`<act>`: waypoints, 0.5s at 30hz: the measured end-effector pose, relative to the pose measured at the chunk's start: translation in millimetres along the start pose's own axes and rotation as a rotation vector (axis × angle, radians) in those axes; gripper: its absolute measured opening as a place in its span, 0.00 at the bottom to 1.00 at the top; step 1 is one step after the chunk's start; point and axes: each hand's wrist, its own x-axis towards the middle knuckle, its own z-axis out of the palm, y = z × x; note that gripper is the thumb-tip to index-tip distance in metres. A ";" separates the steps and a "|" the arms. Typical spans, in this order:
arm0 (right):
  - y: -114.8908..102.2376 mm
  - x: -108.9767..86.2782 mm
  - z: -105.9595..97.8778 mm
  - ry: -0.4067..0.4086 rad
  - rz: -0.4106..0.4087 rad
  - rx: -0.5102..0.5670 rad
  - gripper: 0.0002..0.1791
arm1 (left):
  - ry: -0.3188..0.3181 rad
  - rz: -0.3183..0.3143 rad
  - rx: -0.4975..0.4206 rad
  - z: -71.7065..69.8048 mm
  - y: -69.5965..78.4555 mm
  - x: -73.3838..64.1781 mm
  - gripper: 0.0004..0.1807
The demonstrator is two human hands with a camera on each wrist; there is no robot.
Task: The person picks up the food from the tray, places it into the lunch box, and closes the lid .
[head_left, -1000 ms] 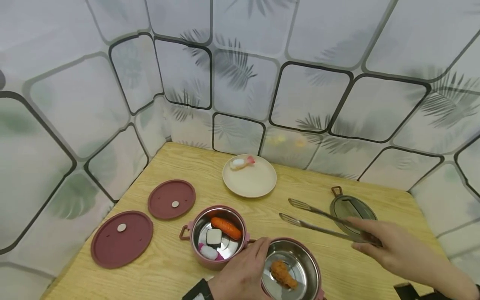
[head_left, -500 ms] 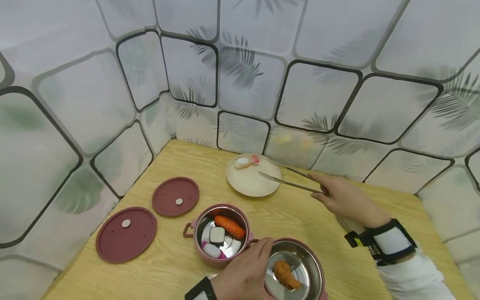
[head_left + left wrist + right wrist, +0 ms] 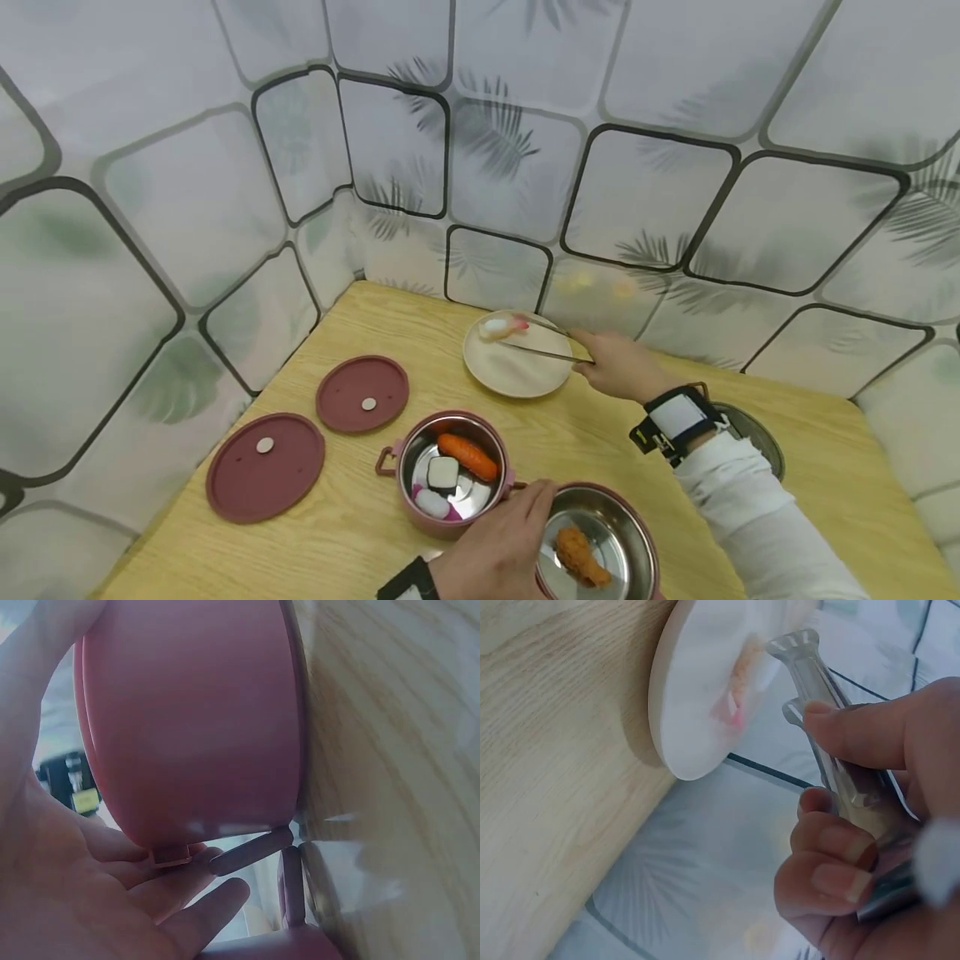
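Note:
My right hand (image 3: 618, 367) holds metal tongs (image 3: 543, 352), their arms spread apart over a cream plate (image 3: 517, 379). A shrimp sushi (image 3: 495, 328) with a pink tail lies at the plate's far side, and the tong tips are around or just above it; I cannot tell whether they touch. My left hand (image 3: 498, 542) grips a pink steel-lined pot (image 3: 195, 727), thumb at the rim and fingers near its handle (image 3: 251, 851). Inside this pot lies a fried drumstick (image 3: 581, 556).
Left of my left hand stands another pink pot (image 3: 438, 527) holding a sausage-like orange piece (image 3: 468, 457) and sushi-like pieces (image 3: 442, 473). Two maroon lids (image 3: 362, 387) lie farther left. A dark oval pan (image 3: 761, 437) is partly behind the right forearm. Patterned walls border the table.
My right hand has carried the tongs left and away from me, from beside the dark pan to the plate. The left hand stays at the drumstick pot. The head view has shifted slightly.

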 end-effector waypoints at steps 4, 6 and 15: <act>-0.4 14.4 8.1 -0.023 0.009 -0.019 0.31 | -0.004 -0.002 -0.008 2.0 -0.2 0.7 0.62; -0.5 20.4 11.5 -0.034 0.017 -0.033 0.31 | -0.006 -0.002 -0.004 2.8 -0.5 0.7 0.62; -1.9 32.0 18.5 -0.039 0.046 -0.045 0.26 | -0.078 -0.029 -0.059 0.7 -4.4 2.2 0.61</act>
